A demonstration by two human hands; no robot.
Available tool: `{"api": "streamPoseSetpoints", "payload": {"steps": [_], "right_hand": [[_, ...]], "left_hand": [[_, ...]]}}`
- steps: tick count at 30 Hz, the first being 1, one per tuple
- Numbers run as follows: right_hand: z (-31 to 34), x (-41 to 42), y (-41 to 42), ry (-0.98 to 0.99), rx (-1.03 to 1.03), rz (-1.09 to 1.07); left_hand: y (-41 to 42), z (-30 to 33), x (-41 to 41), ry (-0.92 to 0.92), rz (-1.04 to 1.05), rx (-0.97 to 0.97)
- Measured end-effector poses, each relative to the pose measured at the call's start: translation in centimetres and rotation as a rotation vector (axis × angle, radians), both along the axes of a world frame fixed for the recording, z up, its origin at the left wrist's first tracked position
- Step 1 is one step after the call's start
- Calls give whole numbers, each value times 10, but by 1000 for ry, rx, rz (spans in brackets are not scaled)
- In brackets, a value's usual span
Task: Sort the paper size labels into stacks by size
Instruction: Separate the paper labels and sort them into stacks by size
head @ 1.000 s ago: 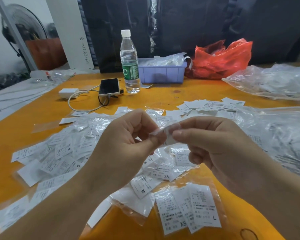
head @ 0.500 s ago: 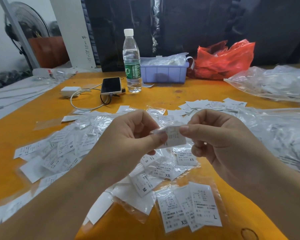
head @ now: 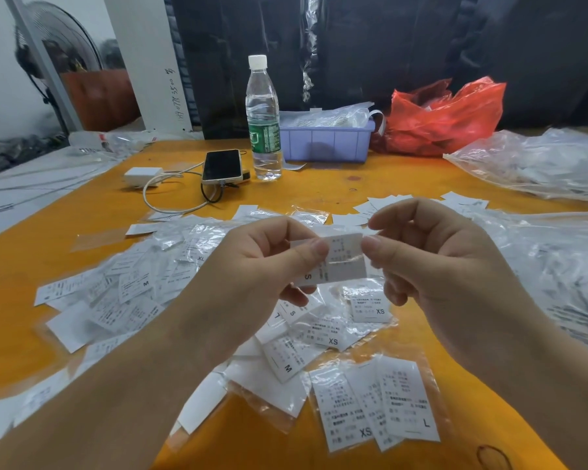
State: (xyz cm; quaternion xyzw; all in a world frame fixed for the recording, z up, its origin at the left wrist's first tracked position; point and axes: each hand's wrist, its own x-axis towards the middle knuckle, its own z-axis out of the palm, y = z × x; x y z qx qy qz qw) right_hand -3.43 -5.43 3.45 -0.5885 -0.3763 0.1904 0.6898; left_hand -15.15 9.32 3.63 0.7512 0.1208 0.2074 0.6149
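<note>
My left hand [head: 252, 266] and right hand [head: 431, 262] both pinch one white paper S label [head: 340, 259]; I'd read it squarely before stacking.

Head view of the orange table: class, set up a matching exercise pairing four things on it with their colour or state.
Things:
1. water bottle
2. phone
3. plastic bag
4. S label

States:
A. red, crumpled
B. pinched by both hands
C. upright, white cap
D. lying flat, screen dark

Pairs: 1-C, 2-D, 3-A, 4-B
</note>
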Motion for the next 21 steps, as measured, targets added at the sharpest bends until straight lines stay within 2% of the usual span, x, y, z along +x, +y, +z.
{"api": "streamPoseSetpoints", "payload": {"steps": [3, 8, 17, 21], "right_hand": [[-1, -1, 2, 93, -54, 70], [-1, 0, 3, 141, -63, 55], [0, 10, 2, 303, -60, -7], [0, 7, 3, 139, -207, 109]], "left_hand": [[-1, 0, -1, 28, -29, 54], [-1, -3, -1, 76, -45, 181], [3, 2, -2, 91, -24, 87], [5, 1, -1, 88, -6, 84]]}}
